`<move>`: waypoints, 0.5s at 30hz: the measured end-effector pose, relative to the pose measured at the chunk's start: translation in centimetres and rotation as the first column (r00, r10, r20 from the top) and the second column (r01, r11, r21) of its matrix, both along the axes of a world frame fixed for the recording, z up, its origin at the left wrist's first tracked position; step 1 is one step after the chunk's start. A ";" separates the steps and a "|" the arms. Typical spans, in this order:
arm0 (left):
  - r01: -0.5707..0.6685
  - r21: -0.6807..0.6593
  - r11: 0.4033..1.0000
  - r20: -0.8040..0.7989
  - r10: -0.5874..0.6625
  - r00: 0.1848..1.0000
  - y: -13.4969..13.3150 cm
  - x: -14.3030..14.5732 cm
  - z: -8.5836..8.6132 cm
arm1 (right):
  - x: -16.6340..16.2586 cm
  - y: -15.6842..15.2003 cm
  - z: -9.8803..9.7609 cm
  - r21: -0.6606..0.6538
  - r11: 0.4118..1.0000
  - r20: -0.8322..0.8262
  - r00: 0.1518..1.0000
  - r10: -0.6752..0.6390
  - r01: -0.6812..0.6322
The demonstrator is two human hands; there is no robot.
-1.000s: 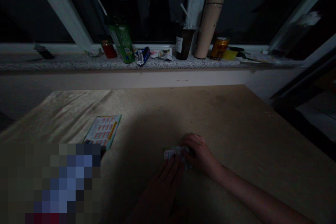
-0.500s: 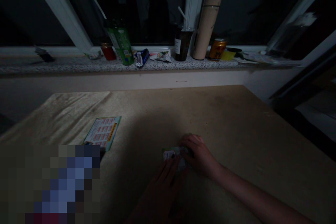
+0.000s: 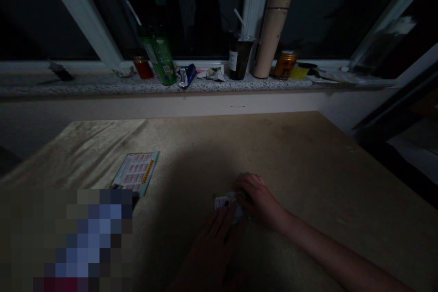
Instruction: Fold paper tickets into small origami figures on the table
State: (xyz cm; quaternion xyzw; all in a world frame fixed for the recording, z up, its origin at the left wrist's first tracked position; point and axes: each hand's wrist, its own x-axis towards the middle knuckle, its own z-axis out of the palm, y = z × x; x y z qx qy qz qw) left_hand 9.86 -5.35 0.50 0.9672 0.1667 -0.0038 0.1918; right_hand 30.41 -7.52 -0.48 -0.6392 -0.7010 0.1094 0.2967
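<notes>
A small printed card or folded leaflet (image 3: 222, 201), green-edged with white panels, lies on the cloth-covered table in front of me. My left hand (image 3: 216, 230) rests flat from the near side, its outstretched fingertips touching the card's lower edge. From the right, my right hand (image 3: 257, 197) curls its fingers and thumb over the card's right part, which they hide. Deep shadow blurs the detail under both hands. Farther left lies a larger leaflet (image 3: 136, 171) with rows of red print and a yellow strip, apart from my hands.
Behind the table (image 3: 290, 146), a speckled sill (image 3: 119, 86) carries a green container (image 3: 162, 61), a red jar (image 3: 143, 68), a dark cup with a straw (image 3: 238, 61), a tall beige flask (image 3: 272, 36) and an orange can (image 3: 284, 65). A pixelated patch covers the lower left.
The view has shifted very slightly. Both hands stay at the small card in nearly the same pose, with a little more of its lower right edge showing.
</notes>
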 end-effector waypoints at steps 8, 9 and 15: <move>-0.008 -0.013 1.000 -0.018 0.008 1.000 -0.1 0.2 0.2 | 0.2 0.6 0.4 -0.014 1.000 -0.007 1.000 0.011 -0.011; -0.013 -0.015 1.000 -0.017 0.013 1.000 -0.1 0.2 0.1 | 0.2 0.5 0.4 -0.008 1.000 0.000 1.000 0.011 -0.011; 0.004 -0.001 1.000 0.017 -0.004 1.000 -0.1 -0.1 -0.2 | -0.8 -3.0 0.6 0.056 0.993 0.162 0.982 0.093 -0.104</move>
